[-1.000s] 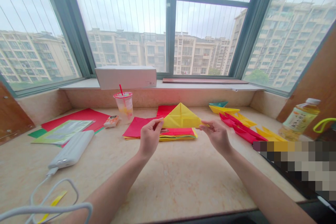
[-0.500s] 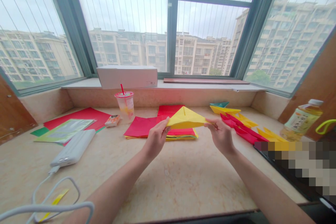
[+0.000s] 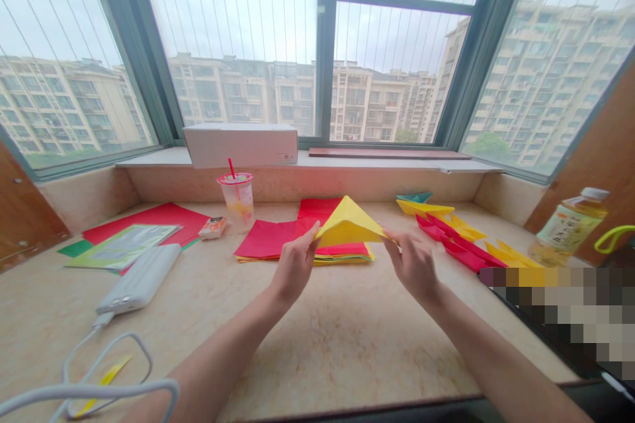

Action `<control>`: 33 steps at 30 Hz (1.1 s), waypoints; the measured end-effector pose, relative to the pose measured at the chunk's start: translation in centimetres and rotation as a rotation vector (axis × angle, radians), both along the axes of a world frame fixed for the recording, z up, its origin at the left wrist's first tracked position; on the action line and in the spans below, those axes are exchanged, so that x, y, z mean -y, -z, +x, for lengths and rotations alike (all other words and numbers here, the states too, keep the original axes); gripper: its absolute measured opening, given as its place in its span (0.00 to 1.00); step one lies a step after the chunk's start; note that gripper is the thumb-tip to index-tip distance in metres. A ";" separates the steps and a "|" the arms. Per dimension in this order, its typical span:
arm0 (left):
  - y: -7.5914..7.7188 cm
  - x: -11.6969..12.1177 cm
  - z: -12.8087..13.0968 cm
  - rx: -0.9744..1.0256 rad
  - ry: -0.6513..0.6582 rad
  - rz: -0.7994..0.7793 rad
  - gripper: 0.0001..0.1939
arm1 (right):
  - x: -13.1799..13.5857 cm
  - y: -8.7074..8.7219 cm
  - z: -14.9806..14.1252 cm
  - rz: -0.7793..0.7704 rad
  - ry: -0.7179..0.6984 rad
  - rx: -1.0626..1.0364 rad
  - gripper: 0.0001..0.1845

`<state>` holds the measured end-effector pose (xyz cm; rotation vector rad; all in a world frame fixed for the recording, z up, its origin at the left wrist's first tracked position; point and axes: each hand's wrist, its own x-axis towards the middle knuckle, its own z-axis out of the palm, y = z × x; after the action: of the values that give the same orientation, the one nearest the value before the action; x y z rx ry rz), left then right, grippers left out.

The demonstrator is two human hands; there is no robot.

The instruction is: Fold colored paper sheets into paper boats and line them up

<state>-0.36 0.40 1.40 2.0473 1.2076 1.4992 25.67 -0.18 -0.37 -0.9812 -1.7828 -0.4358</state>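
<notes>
A folded yellow paper boat [image 3: 350, 225] is held up above the counter, its middle rising to a point. My left hand [image 3: 295, 264] pinches its left end, and my right hand [image 3: 413, 261] pinches its right end. Behind and below it lies a stack of coloured paper [image 3: 268, 240], red on top with yellow edges beneath; the boat hides part of it. To the right of my right hand stand finished paper boats: red ones [image 3: 454, 242], yellow ones [image 3: 425, 208] and a teal one [image 3: 415, 197].
A drink cup [image 3: 237, 201] with a red straw stands behind my left hand. At left lie a small orange-white packet [image 3: 212, 228], coloured sheets [image 3: 149, 219] and a white power bank [image 3: 141, 277] with a looped cable [image 3: 143, 388]. A tea bottle [image 3: 570, 225] stands at right; a white box [image 3: 241, 147] sits on the sill.
The yellow boat's ends have come closer together, and its middle peak is sharper and slightly higher. My right hand has shifted a little to the left; my left hand is almost still.
</notes>
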 end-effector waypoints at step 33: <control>0.8 2.0 3.7 0.670 0.557 -0.537 0.19 | 0.3 -0.5 -2.8 -0.330 -0.228 -0.411 0.27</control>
<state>3.33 -1.61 0.56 1.2229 0.6027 1.2414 22.85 -0.45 0.08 -0.9920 -1.5869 0.2014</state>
